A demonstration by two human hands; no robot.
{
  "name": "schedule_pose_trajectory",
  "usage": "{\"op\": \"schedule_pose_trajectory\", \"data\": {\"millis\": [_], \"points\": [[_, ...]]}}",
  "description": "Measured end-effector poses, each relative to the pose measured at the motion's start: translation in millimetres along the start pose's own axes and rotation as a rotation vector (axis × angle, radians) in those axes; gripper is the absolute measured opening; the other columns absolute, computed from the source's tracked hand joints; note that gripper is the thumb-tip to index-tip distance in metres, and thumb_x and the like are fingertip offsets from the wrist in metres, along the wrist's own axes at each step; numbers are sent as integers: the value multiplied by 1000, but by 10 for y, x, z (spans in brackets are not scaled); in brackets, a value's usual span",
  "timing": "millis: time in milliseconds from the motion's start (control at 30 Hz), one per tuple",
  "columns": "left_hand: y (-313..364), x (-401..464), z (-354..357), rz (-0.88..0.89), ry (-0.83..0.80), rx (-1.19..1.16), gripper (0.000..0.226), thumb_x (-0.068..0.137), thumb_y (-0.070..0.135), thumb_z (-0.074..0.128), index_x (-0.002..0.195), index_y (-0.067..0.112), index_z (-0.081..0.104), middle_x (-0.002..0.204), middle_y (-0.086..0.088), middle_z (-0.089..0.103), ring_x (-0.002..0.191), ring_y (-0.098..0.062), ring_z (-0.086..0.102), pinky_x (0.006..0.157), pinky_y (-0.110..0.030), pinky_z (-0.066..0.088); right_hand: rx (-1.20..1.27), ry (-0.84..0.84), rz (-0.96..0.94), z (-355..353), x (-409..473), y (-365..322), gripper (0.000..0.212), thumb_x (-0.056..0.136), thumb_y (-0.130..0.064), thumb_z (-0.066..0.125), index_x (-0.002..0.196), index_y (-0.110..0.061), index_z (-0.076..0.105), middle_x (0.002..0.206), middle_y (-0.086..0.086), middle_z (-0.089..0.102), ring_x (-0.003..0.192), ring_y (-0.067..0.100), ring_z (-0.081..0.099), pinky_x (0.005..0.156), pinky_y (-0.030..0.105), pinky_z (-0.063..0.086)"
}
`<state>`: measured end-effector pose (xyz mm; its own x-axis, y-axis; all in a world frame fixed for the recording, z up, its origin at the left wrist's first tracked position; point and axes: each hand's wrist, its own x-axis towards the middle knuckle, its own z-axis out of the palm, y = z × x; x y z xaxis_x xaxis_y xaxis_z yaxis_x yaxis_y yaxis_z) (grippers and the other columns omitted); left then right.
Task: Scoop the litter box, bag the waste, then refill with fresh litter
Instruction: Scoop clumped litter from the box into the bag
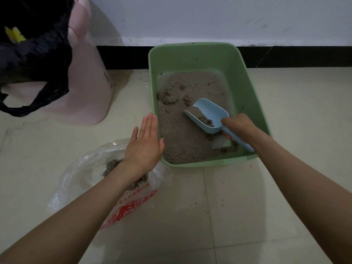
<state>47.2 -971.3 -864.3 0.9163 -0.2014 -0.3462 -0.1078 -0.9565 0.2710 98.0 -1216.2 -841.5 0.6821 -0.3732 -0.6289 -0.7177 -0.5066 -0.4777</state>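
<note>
Nearest on the floor, at the left, lies a clear plastic bag [80, 180] with red print, slumped open, a dark heap of scooped waste [112, 166] already inside it. The bag looks thin and limp; it will likely sag shut unless its mouth is held wide, and once loaded it is best lifted by its gathered rim rather than by the film below.

Above the bag hovers the left hand [142, 147], flat, fingers straight and together, holding nothing, just beside the near left rim of the green litter box [247, 103]. The box sits on the tiled floor against the wall, stiff-walled and probably heavy with litter [182, 134], so it would slide more readily than lift.

Inside the box at the near right, the right hand [238, 124] has its grip closed round the handle of a blue scoop [209, 117], whose bowl carries litter and a clump. The scoop appears light and rigid; the load is loose grain and could spill if the bowl tips on the way to the bag. Held low on the handle near the bowl, it should stay level.

Farther in, clumps [167, 98] sit along the left wall of the box. Far left stands a pink bin [89, 77] lined with a black bag [34, 54].
</note>
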Motion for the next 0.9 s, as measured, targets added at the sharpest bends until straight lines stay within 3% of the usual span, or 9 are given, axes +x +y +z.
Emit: {"op": "schedule_pose_trajectory", "data": {"millis": [100, 200, 300, 433, 533, 633, 733, 833, 900], "points": [[3, 4, 9, -1, 4, -2, 65, 99, 29, 23, 144, 7, -19, 155, -7, -20, 142, -15, -17, 117, -35, -4, 29, -31, -15, 68, 25, -99, 19, 90, -14, 51, 103, 0, 55, 67, 11, 54, 49, 16, 50, 30, 15, 36], [0, 1, 15, 10, 2, -21, 65, 98, 27, 22, 143, 6, -20, 154, -7, -20, 142, -16, -18, 117, -36, -3, 68, -38, -39, 179, 98, -192, 35, 90, -13, 50, 116, 10, 53, 81, 17, 60, 51, 17, 53, 43, 24, 43], [-7, 0, 24, 15, 11, -36, 65, 98, 26, 22, 143, 6, -20, 154, -8, -20, 142, -16, -18, 117, -36, -3, 46, -23, -61, 253, 168, -276, 37, 91, -17, 49, 118, 9, 52, 78, 14, 61, 53, 17, 54, 51, 27, 44], [-6, 11, 26, 19, 4, -60, 65, 98, 24, 23, 143, 6, -21, 154, -8, -20, 142, -16, -18, 118, -36, -2, 8, -22, -66, 265, 269, -326, 36, 92, -21, 49, 115, 7, 55, 67, 7, 57, 54, 16, 55, 54, 27, 46], [-2, 9, 25, 18, -9, -91, 66, 98, 23, 24, 143, 7, -21, 154, -7, -21, 141, -16, -19, 118, -36, -2, -28, -29, -80, 275, 297, -306, 35, 93, -20, 48, 112, 8, 58, 75, 11, 60, 59, 18, 53, 60, 28, 45], [-4, 11, 28, 18, -5, -105, 66, 98, 22, 25, 143, 7, -20, 154, -7, -21, 142, -15, -18, 118, -36, -3, -34, -44, -91, 283, 302, -262, 35, 93, -17, 46, 112, 10, 58, 85, 15, 59, 57, 16, 50, 52, 26, 40], [-3, 7, 21, 18, -13, -116, 66, 98, 22, 25, 143, 8, -20, 154, -7, -21, 141, -15, -19, 117, -35, -4, 19, -56, -88, 242, 297, -199, 34, 94, -16, 44, 111, 10, 59, 92, 19, 61, 60, 18, 52, 57, 28, 42], [-1, 2, 12, 16, -23, -115, 65, 98, 23, 24, 143, 8, -20, 154, -6, -22, 141, -14, -19, 117, -35, -4, 54, -40, -103, 157, 246, -120, 27, 95, -19, 43, 95, 3, 60, 86, 17, 58, 57, 15, 48, 54, 27, 37], [1, 2, 8, 13, -27, -111, 65, 98, 23, 24, 143, 8, -21, 154, -6, -22, 141, -14, -19, 117, -36, -4, 111, -5, -137, 115, 251, -50, 34, 93, -20, 45, 93, 11, 60, 85, 26, 56, 57, 20, 43, 52, 27, 31]]}}
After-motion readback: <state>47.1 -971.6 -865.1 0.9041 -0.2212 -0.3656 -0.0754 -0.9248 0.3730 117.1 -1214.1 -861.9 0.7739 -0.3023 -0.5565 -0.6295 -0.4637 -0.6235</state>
